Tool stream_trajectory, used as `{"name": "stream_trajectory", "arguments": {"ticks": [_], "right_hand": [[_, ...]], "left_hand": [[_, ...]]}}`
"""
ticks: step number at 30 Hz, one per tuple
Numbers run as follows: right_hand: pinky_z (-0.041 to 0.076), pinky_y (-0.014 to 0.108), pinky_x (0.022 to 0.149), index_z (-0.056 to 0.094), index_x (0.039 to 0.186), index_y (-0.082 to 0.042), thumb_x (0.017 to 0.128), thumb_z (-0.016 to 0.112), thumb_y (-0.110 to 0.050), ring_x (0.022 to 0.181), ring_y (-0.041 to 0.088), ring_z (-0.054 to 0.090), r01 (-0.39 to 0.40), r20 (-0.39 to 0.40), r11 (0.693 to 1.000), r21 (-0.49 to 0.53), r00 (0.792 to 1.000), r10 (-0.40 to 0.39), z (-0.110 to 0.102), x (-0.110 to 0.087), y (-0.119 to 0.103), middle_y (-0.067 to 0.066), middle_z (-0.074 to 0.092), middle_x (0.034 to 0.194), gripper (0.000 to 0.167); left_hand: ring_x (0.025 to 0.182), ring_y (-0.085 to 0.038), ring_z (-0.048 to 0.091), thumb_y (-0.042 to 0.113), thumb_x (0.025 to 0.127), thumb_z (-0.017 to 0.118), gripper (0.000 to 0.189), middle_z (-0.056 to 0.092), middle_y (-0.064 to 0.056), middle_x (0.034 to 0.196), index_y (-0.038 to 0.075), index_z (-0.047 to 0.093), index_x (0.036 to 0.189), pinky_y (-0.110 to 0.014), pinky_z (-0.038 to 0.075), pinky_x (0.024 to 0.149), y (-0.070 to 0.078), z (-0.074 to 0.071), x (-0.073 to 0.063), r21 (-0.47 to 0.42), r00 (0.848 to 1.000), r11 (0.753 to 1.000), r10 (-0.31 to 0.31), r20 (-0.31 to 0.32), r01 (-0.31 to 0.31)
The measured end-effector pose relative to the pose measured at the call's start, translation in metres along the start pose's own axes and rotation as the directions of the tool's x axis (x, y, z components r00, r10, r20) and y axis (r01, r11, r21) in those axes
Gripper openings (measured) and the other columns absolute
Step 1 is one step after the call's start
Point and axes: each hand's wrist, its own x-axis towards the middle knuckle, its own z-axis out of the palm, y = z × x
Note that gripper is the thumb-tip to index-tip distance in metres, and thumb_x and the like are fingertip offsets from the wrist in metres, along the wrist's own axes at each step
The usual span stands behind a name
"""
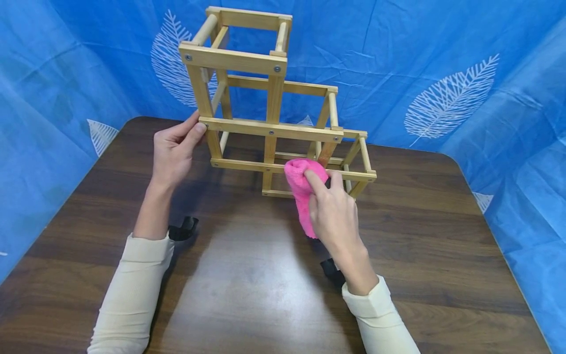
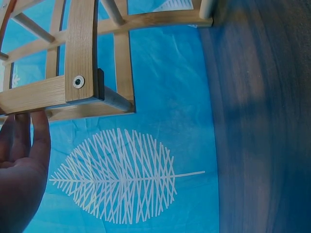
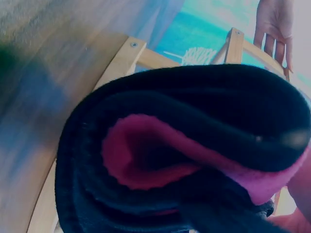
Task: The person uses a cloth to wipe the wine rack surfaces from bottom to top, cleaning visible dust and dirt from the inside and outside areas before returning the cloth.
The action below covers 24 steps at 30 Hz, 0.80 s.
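A stepped wooden rack (image 1: 271, 127) of pale slats, round dowels and metal screws stands out over the far half of the table, its tall side to the left. My left hand (image 1: 173, 152) grips its left upright at mid height, thumb in front; in the left wrist view the fingers (image 2: 40, 141) curl at the wood's edge. In my right hand (image 1: 334, 214) is a fuzzy pink cloth (image 1: 302, 189), bunched up and held against the rack's lower right slats. The right wrist view shows this cloth (image 3: 131, 145) folded over, with a dark layer around the pink.
The dark wood-grain table (image 1: 247, 285) extends around and below the rack. Behind it hangs a blue sheet (image 1: 376, 59) with white leaf prints. Black straps (image 1: 183, 228) sit at both wrists.
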Motion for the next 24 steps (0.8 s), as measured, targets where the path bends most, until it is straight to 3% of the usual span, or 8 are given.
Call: {"name": "stream_trajectory", "arguments": {"ticks": [6,10,17,24], "right_hand": [[0.054,0.049,0.05,0.063,0.127,-0.014,0.085,0.065,0.004,0.063,0.037,0.059,-0.021,0.01,0.999,0.05,1.0,0.02,-0.004,0.0,0.005,0.024,0.055,0.115,0.045],[0.051,0.044,0.046,0.064,0.126,-0.015,0.085,0.064,0.005,0.053,0.03,0.053,-0.004,0.019,0.998,0.065,1.0,0.002,-0.007,0.001,0.009,0.024,0.055,0.115,0.046],[0.044,0.036,0.043,0.062,0.128,-0.016,0.085,0.066,0.004,0.046,0.025,0.045,0.069,0.119,0.998,0.012,0.99,-0.07,-0.022,0.003,0.021,0.025,0.053,0.12,0.048],[0.048,0.042,0.047,0.062,0.13,-0.019,0.085,0.067,0.005,0.055,0.031,0.053,0.097,0.195,0.995,0.002,0.976,-0.096,-0.036,0.005,0.037,0.022,0.053,0.119,0.051]], "left_hand": [[0.104,-0.012,0.067,0.007,0.099,0.059,0.032,0.064,-0.016,0.125,0.01,0.062,0.13,-0.027,0.053,0.088,-0.001,0.0,0.0,-0.018,1.0,1.0,0.009,0.004,-0.009],[0.103,-0.011,0.067,0.008,0.099,0.059,0.032,0.065,-0.016,0.124,0.01,0.062,0.13,-0.027,0.053,0.088,-0.002,-0.001,0.0,-0.01,1.0,1.0,0.018,0.007,-0.018],[0.105,-0.012,0.067,0.009,0.099,0.059,0.032,0.064,-0.015,0.125,0.011,0.062,0.131,-0.027,0.052,0.089,-0.001,0.0,0.001,-0.016,1.0,1.0,0.007,0.013,-0.007],[0.101,-0.01,0.068,0.008,0.099,0.058,0.032,0.065,-0.016,0.123,0.01,0.062,0.131,-0.027,0.054,0.087,-0.002,-0.001,0.0,-0.001,1.0,1.0,0.024,0.004,-0.024]]}}
